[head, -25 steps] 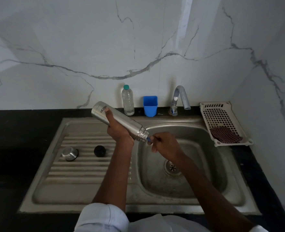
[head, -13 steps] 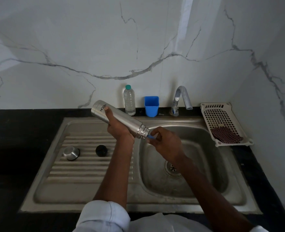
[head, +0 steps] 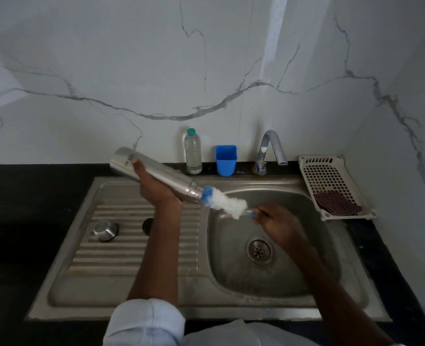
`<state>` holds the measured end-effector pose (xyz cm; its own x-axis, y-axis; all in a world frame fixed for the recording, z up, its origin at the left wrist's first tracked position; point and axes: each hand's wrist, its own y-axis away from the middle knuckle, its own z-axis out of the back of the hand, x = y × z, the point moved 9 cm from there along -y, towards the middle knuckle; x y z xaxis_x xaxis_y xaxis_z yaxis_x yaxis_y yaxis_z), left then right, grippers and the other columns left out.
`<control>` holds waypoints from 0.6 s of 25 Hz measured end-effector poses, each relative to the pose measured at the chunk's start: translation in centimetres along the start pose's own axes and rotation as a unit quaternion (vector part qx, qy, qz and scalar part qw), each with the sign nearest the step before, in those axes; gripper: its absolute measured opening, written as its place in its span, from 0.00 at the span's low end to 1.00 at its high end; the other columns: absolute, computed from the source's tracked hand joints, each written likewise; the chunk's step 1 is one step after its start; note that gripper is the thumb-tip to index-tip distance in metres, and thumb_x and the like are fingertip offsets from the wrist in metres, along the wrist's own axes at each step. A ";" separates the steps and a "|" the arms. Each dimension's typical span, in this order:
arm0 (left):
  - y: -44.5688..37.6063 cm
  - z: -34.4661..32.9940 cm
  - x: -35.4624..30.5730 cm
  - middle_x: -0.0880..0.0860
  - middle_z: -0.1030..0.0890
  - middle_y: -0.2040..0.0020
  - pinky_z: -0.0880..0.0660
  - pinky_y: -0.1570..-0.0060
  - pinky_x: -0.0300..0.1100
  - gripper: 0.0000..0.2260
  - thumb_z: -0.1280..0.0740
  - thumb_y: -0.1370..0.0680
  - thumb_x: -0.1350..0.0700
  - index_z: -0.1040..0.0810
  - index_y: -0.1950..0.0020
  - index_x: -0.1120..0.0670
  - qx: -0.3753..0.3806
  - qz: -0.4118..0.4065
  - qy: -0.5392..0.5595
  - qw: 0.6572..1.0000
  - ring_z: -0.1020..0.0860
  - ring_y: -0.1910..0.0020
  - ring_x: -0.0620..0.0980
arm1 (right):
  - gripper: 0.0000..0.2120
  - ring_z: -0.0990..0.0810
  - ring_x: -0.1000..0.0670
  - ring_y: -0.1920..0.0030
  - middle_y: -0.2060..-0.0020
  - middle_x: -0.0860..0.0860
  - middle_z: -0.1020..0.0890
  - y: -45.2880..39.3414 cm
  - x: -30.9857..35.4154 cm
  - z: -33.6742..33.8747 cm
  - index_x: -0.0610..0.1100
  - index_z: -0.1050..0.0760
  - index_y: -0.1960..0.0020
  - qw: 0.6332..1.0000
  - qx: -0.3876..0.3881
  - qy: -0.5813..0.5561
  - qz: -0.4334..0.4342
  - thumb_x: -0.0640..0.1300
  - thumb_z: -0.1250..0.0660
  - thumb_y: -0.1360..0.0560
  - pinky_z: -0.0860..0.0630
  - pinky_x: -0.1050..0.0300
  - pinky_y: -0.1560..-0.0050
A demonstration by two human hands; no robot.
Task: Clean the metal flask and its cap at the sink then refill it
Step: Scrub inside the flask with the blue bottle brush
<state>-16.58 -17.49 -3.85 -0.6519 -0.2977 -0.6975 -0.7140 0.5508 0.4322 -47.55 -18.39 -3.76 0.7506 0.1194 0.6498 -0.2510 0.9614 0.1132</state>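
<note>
Brush [head: 227, 204] bristles, hidden in the flask [head: 156, 174] earlier, now show outside its mouth over the sink [head: 276, 283] basin; the right hand [head: 275, 224] grips the handle. The left hand [head: 156, 188] still wraps the tilted flask. The cap [head: 105, 229] stays on the drainboard left of the basin.

Black countertop [head: 31, 196] runs along marble wall, stainless sink unit [head: 156, 305] set into it. Ribbed drainboard [head: 106, 250] at left carries steel flask cap [head: 105, 229], dome up; small black round part [head: 147, 226] just beside it, partly hidden behind forearm. Basin at right, drain strainer [head: 258, 250] in its floor. Along back ledge: clear plastic water bottle [head: 193, 152] upright, blue cup [head: 226, 159], chrome tap [head: 268, 152]. White slotted tray [head: 326, 176] on counter right of basin, dark red scrub cloth [head: 336, 203] lying in it.
</note>
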 end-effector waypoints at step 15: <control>1.0 0.7 1.5 0.59 0.14 0.44 0.14 0.51 0.55 0.30 0.25 0.27 0.33 0.20 0.39 0.56 -0.062 0.027 -0.012 0.998 0.13 0.52 0.58 | 0.15 0.24 0.62 0.68 0.71 0.57 0.24 -1.1 0.4 0.6 0.46 0.19 0.60 0.996 0.058 -0.034 0.066 0.45 0.36 0.16 0.33 0.63 0.61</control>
<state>-18.10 -16.81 -4.84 -0.6850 -0.2514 -0.6838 -0.7053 0.4639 0.5360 -47.36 -19.56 -3.17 0.6643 0.2222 0.7137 -0.4165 0.9029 0.1066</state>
